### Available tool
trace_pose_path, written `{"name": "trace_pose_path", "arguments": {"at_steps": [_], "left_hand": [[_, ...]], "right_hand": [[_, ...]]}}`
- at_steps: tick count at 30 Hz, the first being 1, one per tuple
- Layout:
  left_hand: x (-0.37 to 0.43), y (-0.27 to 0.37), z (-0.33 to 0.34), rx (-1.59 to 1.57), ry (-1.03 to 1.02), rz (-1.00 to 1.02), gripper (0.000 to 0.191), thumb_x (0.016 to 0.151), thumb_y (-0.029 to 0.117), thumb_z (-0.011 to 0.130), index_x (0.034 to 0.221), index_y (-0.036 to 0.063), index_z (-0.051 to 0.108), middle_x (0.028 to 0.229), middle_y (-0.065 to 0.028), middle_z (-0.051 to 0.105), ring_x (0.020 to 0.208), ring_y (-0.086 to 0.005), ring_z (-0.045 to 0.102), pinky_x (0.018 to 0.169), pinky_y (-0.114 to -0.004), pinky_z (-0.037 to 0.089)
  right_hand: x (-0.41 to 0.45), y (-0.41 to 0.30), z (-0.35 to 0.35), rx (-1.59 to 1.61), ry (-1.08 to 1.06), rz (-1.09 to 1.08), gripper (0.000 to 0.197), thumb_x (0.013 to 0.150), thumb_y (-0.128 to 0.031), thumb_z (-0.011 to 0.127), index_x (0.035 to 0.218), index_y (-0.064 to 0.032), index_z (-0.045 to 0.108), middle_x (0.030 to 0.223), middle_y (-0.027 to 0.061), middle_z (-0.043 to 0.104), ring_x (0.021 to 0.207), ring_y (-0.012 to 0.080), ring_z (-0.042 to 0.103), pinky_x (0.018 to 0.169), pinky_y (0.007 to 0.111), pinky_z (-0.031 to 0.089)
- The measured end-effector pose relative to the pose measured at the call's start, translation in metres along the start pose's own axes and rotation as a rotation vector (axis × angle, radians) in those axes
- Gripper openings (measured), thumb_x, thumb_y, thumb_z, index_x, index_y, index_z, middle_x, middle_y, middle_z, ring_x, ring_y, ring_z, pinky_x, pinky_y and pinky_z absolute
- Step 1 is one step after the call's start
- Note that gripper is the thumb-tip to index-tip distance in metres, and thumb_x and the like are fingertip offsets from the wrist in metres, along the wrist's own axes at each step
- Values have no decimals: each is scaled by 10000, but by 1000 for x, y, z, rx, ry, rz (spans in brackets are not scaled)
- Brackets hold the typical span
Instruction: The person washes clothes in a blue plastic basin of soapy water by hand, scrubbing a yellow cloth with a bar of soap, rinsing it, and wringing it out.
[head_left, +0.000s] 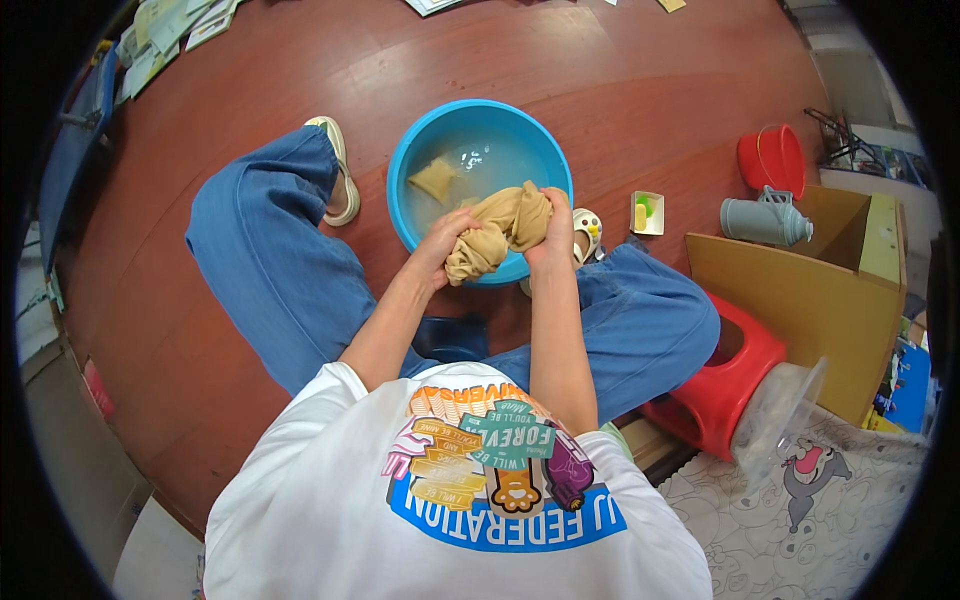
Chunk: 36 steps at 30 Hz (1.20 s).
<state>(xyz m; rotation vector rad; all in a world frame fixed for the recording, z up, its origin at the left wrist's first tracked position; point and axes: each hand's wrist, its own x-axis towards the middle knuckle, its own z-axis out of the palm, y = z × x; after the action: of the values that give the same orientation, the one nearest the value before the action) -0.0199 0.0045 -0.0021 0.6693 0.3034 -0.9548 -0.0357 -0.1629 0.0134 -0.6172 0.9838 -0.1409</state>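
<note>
A bunched, twisted tan cloth (499, 229) is held over the near right part of a round blue plastic basin (405, 150). My left hand (442, 244) grips its left end and my right hand (553, 229) grips its right end, near the basin's rim. Cloudy water (480, 161) stands in the basin. Part of a tan cloth (433, 178) pokes up from the water at the left side. Whether it joins the held cloth cannot be told.
The basin stands on a reddish wood floor (637, 105) between my feet. To the right are a small box (648, 213) with green and yellow things, a red bucket (772, 161), a grey thermos flask (761, 220), a wooden cabinet (795, 292) and a red plastic stool (724, 382). Papers (161, 37) lie far left.
</note>
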Motion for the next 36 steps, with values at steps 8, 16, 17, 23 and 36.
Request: {"name": "trace_pose_path", "arguments": {"at_steps": [8,16,17,23,36], "left_hand": [[-2,12,-1,-116,66,-89,321,901,144,424,1139,-23,559,954,-124,650,776,-193,678,678,-343,591],[3,5,-2,451,263,297,171,938,157,578,1039,19,596,901,-48,626,787,-102,587,687,-257,486],[4,2,-4,447,262,296,171,938,157,578,1039,19,596,901,-48,626,787,-102,587,687,-257,486],[3,-15,9,350,206,259,142,967,158,518,1008,44,592,876,-25,590,805,-95,535,713,-248,453],[1,-20,18,562,208,360,255,984,184,456,1044,-17,602,930,-62,622,854,-136,561,783,-279,452]], "right_hand": [[-29,2,5,-123,-45,-8,207,898,-258,612,997,-76,604,967,46,644,906,174,632,792,333,508],[-77,29,25,-553,-250,-354,343,852,-125,683,1161,-34,565,1122,103,587,1002,206,587,881,306,463],[-78,35,22,-557,-249,-353,343,852,-125,683,1161,-34,565,1122,103,587,1002,206,587,881,306,463],[-23,50,9,-1073,92,-794,358,775,-216,683,1043,-7,570,965,153,595,886,270,590,811,382,462],[-28,28,32,-1248,211,-704,417,808,-307,649,1066,17,599,977,233,638,893,388,621,779,449,477]]}}
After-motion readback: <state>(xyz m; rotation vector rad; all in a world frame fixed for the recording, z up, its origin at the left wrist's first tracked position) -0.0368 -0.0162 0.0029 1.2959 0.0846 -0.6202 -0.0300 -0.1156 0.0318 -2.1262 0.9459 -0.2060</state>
